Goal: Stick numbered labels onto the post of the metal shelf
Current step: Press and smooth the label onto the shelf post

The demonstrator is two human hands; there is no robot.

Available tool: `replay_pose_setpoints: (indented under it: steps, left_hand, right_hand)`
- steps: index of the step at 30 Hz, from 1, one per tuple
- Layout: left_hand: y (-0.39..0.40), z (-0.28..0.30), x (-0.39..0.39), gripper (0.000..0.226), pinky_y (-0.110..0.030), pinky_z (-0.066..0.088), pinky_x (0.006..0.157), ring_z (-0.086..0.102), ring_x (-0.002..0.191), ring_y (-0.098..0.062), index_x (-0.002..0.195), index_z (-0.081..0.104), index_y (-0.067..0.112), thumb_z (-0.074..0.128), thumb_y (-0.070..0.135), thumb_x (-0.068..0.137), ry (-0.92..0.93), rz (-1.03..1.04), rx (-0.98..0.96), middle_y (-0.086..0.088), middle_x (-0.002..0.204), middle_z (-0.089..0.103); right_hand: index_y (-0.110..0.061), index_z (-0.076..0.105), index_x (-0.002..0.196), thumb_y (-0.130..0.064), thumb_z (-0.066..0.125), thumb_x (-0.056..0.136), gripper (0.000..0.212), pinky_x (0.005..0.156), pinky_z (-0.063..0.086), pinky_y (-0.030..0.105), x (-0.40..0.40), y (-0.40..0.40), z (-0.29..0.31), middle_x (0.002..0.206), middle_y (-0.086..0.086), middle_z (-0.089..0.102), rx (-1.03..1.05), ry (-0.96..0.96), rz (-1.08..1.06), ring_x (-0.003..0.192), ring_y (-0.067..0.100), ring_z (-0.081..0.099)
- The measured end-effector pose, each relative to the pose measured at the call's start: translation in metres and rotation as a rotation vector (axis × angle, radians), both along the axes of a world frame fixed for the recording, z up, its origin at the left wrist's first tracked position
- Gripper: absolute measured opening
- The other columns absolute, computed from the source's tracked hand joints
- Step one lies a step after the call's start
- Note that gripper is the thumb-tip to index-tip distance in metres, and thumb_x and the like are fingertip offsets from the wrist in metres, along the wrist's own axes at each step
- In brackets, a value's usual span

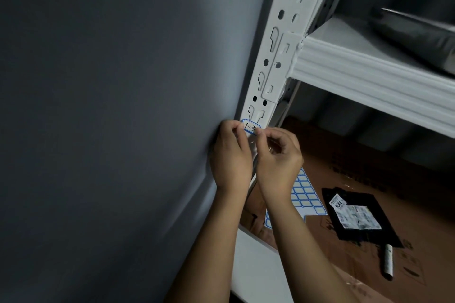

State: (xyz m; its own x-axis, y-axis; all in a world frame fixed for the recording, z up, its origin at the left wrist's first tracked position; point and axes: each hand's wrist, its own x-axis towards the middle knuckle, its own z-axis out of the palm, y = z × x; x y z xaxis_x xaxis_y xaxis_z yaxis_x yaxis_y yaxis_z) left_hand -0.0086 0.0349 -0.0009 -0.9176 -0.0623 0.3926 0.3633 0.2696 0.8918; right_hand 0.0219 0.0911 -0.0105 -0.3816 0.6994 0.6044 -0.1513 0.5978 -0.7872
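While both hands meet at the white post of the metal shelf, they hold one small label between them. The left hand pinches the left end of the label with curled fingers, and the right hand pinches its right end. The label has a blue border and the writing "1-3", and it lies across the front of the post, just below a pair of slots. To the right, on the brown cardboard of the lower shelf, lies a sheet of blue-bordered labels, partly hidden behind the right wrist. Farther right lie a black packet with printed paper on it and, nearer, a marker. A dark grey wall fills the left side.
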Motion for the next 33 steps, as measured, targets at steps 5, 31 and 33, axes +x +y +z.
replay_pose_setpoints:
  steps: [5, 31, 33]
  left_hand:
    - [0.0002, 0.0007, -0.0006, 0.017, -0.033, 0.042, 0.071, 0.063, 0.093, -0.029, 0.099, 0.060, 0.010, 0.048, 0.022, 0.096, -0.009, 0.005, -0.026, -0.007, 0.102, 0.069]
    - [0.0029, -0.0022, -0.0023, 0.017, -0.035, 0.042, 0.067, 0.063, 0.089, -0.032, 0.097, 0.060, 0.010, 0.049, 0.022, 0.096, 0.012, 0.032, -0.032, -0.008, 0.099, 0.070]
    - [0.0032, -0.0019, -0.0020, 0.016, -0.035, 0.043, 0.067, 0.063, 0.089, -0.032, 0.097, 0.060, 0.010, 0.049, 0.022, 0.095, 0.011, 0.032, -0.033, -0.008, 0.099, 0.070]
  right_hand:
    - [-0.011, 0.070, 0.079, -0.010, 0.071, 0.083, 0.004, 0.076, 0.051, 0.028, -0.0004, -0.0005, -0.0014, 0.087, 0.002, 0.064, 0.015, 0.004, -0.005, 0.087, 0.011, 0.060]
    - [-0.010, 0.069, 0.078, -0.011, 0.072, 0.080, 0.003, 0.076, 0.051, 0.029, -0.0051, -0.0039, -0.0049, 0.087, 0.002, 0.065, 0.060, 0.035, -0.085, 0.085, 0.009, 0.060]
    - [-0.009, 0.069, 0.077, -0.010, 0.072, 0.080, 0.004, 0.076, 0.051, 0.029, -0.0057, -0.0038, -0.0053, 0.086, 0.002, 0.064, 0.069, 0.045, -0.093, 0.084, 0.010, 0.060]
